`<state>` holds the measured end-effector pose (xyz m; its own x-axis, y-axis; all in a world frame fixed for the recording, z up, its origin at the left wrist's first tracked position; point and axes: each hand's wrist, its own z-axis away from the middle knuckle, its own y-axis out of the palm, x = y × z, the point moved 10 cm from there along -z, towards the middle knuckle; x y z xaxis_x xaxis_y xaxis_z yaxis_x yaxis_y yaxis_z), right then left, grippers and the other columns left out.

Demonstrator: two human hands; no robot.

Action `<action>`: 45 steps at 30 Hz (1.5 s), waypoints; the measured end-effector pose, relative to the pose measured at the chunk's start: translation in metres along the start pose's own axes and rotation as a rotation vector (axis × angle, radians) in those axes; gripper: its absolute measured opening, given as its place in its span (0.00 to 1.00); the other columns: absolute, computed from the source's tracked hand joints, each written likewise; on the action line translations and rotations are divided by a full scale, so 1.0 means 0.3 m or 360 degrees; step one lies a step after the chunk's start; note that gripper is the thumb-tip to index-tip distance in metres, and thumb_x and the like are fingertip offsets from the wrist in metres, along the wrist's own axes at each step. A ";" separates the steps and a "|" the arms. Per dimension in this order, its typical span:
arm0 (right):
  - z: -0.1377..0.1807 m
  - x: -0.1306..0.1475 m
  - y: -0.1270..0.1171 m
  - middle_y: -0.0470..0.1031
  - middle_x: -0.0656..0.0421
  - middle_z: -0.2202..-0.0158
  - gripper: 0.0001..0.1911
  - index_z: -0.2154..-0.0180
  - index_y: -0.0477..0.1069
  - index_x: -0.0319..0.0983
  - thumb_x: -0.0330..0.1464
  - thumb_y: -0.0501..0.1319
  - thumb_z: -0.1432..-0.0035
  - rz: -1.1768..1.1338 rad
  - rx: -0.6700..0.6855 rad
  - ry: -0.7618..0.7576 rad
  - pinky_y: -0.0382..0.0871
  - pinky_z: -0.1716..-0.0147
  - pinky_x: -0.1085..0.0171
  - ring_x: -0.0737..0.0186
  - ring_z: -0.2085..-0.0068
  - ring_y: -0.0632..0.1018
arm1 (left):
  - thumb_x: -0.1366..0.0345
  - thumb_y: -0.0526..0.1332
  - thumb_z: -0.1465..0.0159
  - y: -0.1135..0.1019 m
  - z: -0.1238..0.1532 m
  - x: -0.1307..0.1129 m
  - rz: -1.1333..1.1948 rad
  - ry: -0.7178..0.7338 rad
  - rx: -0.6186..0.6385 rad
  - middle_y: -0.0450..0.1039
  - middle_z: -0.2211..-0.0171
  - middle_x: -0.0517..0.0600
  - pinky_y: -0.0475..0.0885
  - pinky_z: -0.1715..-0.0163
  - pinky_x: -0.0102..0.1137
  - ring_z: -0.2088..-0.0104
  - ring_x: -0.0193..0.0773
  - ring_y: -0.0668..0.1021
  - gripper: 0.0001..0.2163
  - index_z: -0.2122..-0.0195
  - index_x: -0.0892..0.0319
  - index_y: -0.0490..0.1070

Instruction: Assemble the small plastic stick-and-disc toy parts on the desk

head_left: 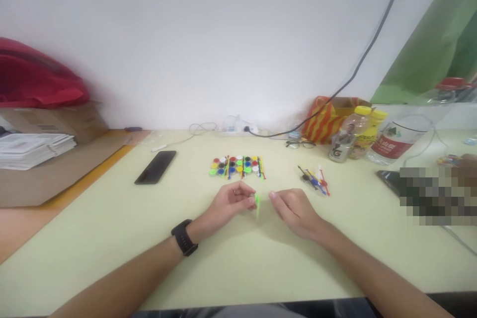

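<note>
My left hand point(231, 202), with a black watch on its wrist, rests on the pale table point(112, 238) and pinches a small green stick point(257, 205) between its fingertips. My right hand point(294, 210) lies just right of the stick, fingers loosely curled, and I see nothing in it. Beyond the hands sits a row of small coloured round pieces and sticks point(237, 166). A loose pile of coloured sticks point(315, 179) lies to the right of that row.
A black phone point(155, 167) lies at the left. Bottles point(356, 134), glasses point(301, 144), a striped bag point(322, 118) and a power strip point(238, 129) stand along the wall. Papers point(33, 148) on cardboard and a red bag point(37, 77) are far left.
</note>
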<state>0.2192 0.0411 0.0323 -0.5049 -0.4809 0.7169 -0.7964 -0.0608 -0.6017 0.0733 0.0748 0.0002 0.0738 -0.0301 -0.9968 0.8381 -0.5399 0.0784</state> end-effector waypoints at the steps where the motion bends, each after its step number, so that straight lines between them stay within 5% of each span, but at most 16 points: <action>1: -0.002 -0.007 -0.001 0.57 0.63 0.81 0.29 0.79 0.56 0.39 0.41 0.46 0.23 -0.0005 0.0004 0.0035 0.56 0.71 0.61 0.68 0.78 0.61 | 0.58 0.73 0.37 -0.001 0.000 0.001 0.0003 -0.0007 -0.0007 0.78 0.64 0.51 0.77 0.57 0.34 0.62 0.39 0.82 0.14 0.58 0.61 0.74; 9: -0.013 0.045 0.009 0.69 0.62 0.69 0.08 0.60 0.66 0.41 0.37 0.61 0.30 -0.0509 0.0073 0.0021 0.64 0.68 0.65 0.65 0.69 0.69 | 0.58 0.72 0.36 0.005 0.002 -0.006 -0.0016 0.0026 0.0033 0.79 0.62 0.53 0.76 0.55 0.36 0.60 0.41 0.82 0.14 0.57 0.61 0.75; 18: -0.015 0.049 0.029 0.73 0.60 0.64 0.03 0.57 0.67 0.42 0.34 0.59 0.29 -0.0542 0.0123 -0.0020 0.68 0.64 0.63 0.64 0.66 0.73 | 0.58 0.73 0.37 0.011 0.003 -0.013 -0.0027 0.0019 0.0027 0.79 0.61 0.53 0.76 0.56 0.35 0.60 0.40 0.81 0.14 0.57 0.62 0.75; 21: -0.014 0.041 0.007 0.73 0.60 0.63 0.06 0.52 0.66 0.43 0.35 0.59 0.29 -0.0554 0.0024 -0.0022 0.69 0.64 0.63 0.63 0.65 0.74 | 0.58 0.73 0.37 0.011 0.003 -0.013 -0.0012 0.0018 0.0030 0.79 0.63 0.52 0.77 0.55 0.35 0.61 0.40 0.82 0.14 0.57 0.61 0.75; 26: -0.009 0.008 -0.018 0.69 0.62 0.62 0.29 0.33 0.50 0.48 0.38 0.59 0.29 -0.0630 -0.0133 0.0044 0.67 0.67 0.63 0.65 0.68 0.70 | 0.59 0.73 0.36 0.005 0.004 -0.011 0.0005 0.0022 0.0014 0.79 0.63 0.52 0.77 0.55 0.35 0.61 0.39 0.82 0.14 0.57 0.61 0.75; 29: -0.010 -0.027 0.009 0.69 0.61 0.67 0.17 0.46 0.69 0.41 0.45 0.54 0.26 -0.0612 -0.0010 0.0200 0.63 0.69 0.63 0.65 0.71 0.68 | 0.59 0.72 0.36 0.000 0.003 -0.008 0.0006 0.0033 0.0001 0.79 0.63 0.52 0.77 0.55 0.35 0.61 0.39 0.82 0.13 0.57 0.61 0.74; 31: -0.007 -0.046 0.049 0.65 0.61 0.76 0.29 0.69 0.72 0.38 0.49 0.47 0.25 -0.0613 0.0187 0.0319 0.60 0.72 0.63 0.65 0.75 0.66 | 0.59 0.72 0.36 -0.006 0.002 -0.006 0.0016 0.0043 -0.0018 0.79 0.63 0.52 0.77 0.56 0.34 0.61 0.38 0.81 0.13 0.57 0.61 0.74; 33: -0.007 -0.050 0.062 0.60 0.62 0.80 0.34 0.78 0.67 0.38 0.52 0.48 0.26 -0.0630 0.0256 0.0352 0.57 0.73 0.63 0.66 0.76 0.63 | 0.59 0.72 0.36 -0.010 0.001 -0.004 0.0025 0.0051 -0.0028 0.78 0.64 0.51 0.77 0.56 0.35 0.61 0.38 0.81 0.13 0.57 0.61 0.74; 37: -0.018 -0.039 0.028 0.60 0.66 0.75 0.20 0.51 0.70 0.41 0.50 0.59 0.30 -0.0800 0.0043 0.0306 0.57 0.71 0.65 0.65 0.72 0.64 | 0.59 0.72 0.36 -0.006 0.002 -0.001 0.0042 0.0039 -0.0013 0.78 0.64 0.51 0.77 0.55 0.36 0.61 0.40 0.82 0.13 0.57 0.60 0.74; 40: -0.016 -0.057 0.041 0.63 0.66 0.71 0.30 0.35 0.56 0.46 0.49 0.60 0.31 -0.0955 0.0007 0.0396 0.56 0.72 0.66 0.66 0.72 0.63 | 0.59 0.73 0.37 -0.008 0.003 -0.007 0.0034 0.0048 -0.0032 0.78 0.64 0.51 0.76 0.55 0.35 0.61 0.40 0.82 0.13 0.58 0.60 0.74; 43: -0.013 -0.091 0.041 0.67 0.65 0.69 0.32 0.36 0.59 0.45 0.51 0.62 0.33 -0.1009 -0.0052 0.0513 0.56 0.73 0.66 0.67 0.74 0.63 | 0.59 0.73 0.37 -0.010 0.003 -0.011 0.0015 0.0053 -0.0053 0.78 0.64 0.51 0.76 0.56 0.34 0.61 0.39 0.81 0.14 0.58 0.60 0.74; 45: -0.007 -0.112 0.059 0.66 0.64 0.74 0.25 0.53 0.72 0.41 0.55 0.58 0.33 -0.1067 0.0044 0.0627 0.54 0.75 0.65 0.67 0.76 0.61 | 0.58 0.73 0.37 -0.010 0.002 -0.015 0.0014 0.0064 -0.0056 0.78 0.64 0.51 0.76 0.57 0.34 0.62 0.39 0.81 0.14 0.58 0.61 0.74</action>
<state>0.2215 0.0581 -0.0018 -0.0037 0.0123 0.9999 -0.9675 -0.2528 -0.0005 0.0701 0.0759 0.0046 0.1021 -0.0005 -0.9948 0.8557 -0.5099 0.0881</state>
